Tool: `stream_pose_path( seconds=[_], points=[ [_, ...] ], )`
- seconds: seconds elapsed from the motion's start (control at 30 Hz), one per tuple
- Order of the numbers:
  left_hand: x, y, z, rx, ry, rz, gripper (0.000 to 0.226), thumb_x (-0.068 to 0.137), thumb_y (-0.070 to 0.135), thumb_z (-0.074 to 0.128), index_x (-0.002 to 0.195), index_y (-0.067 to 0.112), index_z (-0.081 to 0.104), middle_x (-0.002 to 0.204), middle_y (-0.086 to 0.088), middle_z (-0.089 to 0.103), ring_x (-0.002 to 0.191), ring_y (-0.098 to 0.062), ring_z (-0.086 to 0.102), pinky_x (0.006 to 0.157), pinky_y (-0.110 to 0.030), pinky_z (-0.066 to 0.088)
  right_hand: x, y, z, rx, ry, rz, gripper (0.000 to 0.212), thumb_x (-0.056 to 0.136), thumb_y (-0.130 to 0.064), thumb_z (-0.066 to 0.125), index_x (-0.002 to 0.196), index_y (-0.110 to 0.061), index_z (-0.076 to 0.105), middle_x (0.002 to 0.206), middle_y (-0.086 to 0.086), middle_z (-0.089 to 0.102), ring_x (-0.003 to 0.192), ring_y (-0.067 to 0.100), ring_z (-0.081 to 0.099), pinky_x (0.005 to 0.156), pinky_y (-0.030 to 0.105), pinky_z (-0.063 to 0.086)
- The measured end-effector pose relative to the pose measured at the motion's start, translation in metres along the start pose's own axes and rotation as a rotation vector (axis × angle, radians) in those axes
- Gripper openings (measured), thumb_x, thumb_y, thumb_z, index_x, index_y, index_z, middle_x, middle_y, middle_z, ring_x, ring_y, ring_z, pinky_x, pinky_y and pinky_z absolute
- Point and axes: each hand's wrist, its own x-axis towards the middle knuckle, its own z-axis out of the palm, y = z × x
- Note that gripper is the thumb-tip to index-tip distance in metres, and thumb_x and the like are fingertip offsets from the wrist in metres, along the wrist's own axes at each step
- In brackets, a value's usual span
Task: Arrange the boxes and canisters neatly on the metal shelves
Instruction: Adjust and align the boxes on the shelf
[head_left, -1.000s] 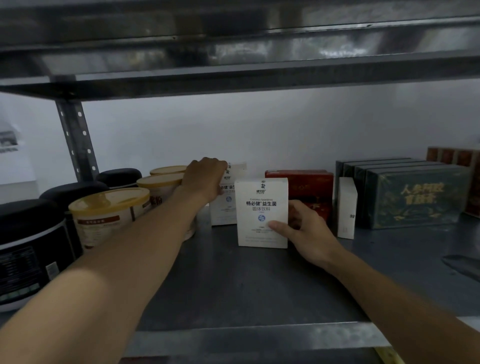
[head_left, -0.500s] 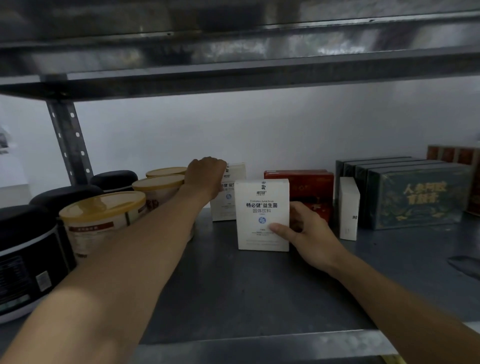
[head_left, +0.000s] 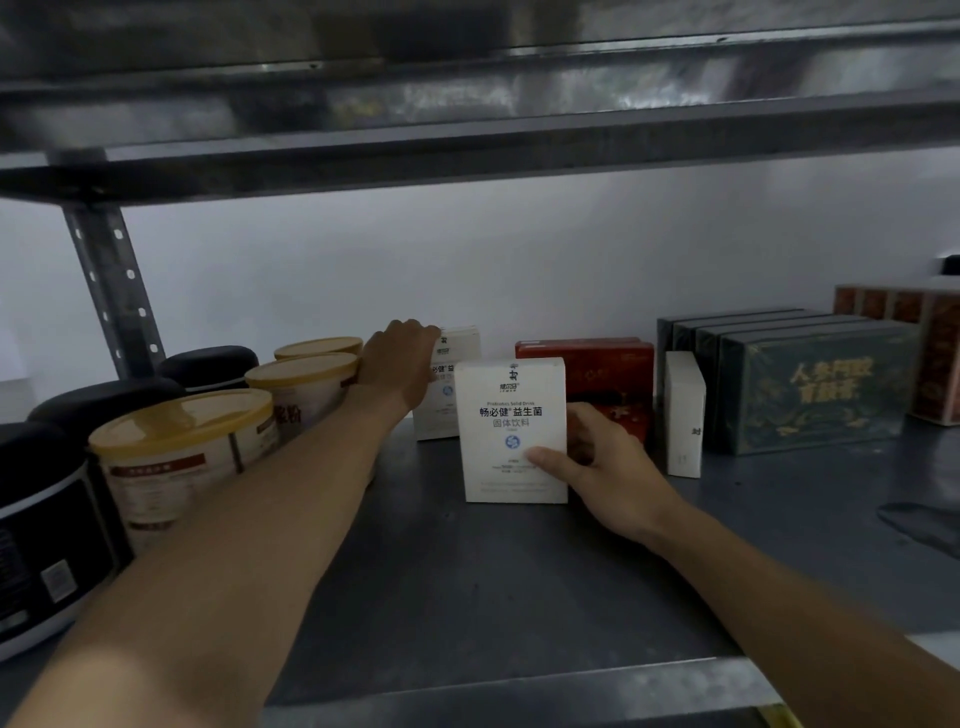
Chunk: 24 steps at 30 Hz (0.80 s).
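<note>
A white box with blue print (head_left: 511, 421) stands upright in the middle of the metal shelf (head_left: 467, 582). My right hand (head_left: 597, 467) grips its right side, thumb across the front. Behind it to the left stands a second white box (head_left: 457, 353), and my left hand (head_left: 397, 364) holds it at its top left corner, hiding much of it. A narrow white box (head_left: 684, 413) stands edge-on to the right. Red boxes (head_left: 597, 364) sit at the back. Yellow-lidded canisters (head_left: 182, 447) stand in a row at the left.
Black canisters (head_left: 47, 514) line the far left by the perforated upright (head_left: 111, 286). Dark green boxes (head_left: 810, 384) and brown patterned boxes (head_left: 930, 353) stand at the right. The upper shelf (head_left: 467, 119) hangs low overhead. A dark patch (head_left: 924, 519) lies on the shelf at right.
The front white box has shifted slightly left and nearer with my right hand. My left hand stays on the rear white box.
</note>
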Motion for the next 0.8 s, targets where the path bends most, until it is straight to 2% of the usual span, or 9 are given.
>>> stream_pose_path(
  seconds=[0.13, 0.33, 0.8],
  points=[
    [-0.0002, 0.0006, 0.0001, -0.041, 0.008, -0.019, 0.027, 0.087, 0.021, 0.069, 0.112, 0.013, 0.061, 0.108, -0.011, 0.060, 0.103, -0.030, 0.056, 0.079, -0.039, 0.043, 0.0000, -0.0004, -0.0003, -0.003, -0.015, 0.004, 0.048, 0.089, -0.028, 0.070, 0.133, -0.022, 0.052, 0.132, -0.008, 0.062, 0.122, 0.011, 0.057, 0.103, 0.038, 0.050],
    [-0.0001, 0.0019, -0.0029, -0.091, -0.002, -0.065, 0.043, 0.088, 0.021, 0.069, 0.129, 0.015, 0.057, 0.120, -0.011, 0.059, 0.112, -0.030, 0.052, 0.088, -0.040, 0.043, -0.0005, -0.0007, -0.0010, 0.002, -0.017, 0.003, 0.048, 0.089, -0.028, 0.070, 0.133, -0.023, 0.052, 0.132, -0.008, 0.062, 0.122, 0.011, 0.057, 0.103, 0.037, 0.050],
    [-0.0006, 0.0028, 0.0018, -0.112, 0.039, -0.078, 0.038, 0.090, 0.021, 0.065, 0.128, 0.016, 0.058, 0.118, -0.011, 0.059, 0.110, -0.029, 0.052, 0.083, -0.038, 0.039, -0.0008, 0.0002, -0.0013, 0.024, -0.026, 0.000, 0.049, 0.089, -0.026, 0.070, 0.135, -0.023, 0.050, 0.133, -0.008, 0.061, 0.123, 0.012, 0.057, 0.103, 0.038, 0.051]
  ],
)
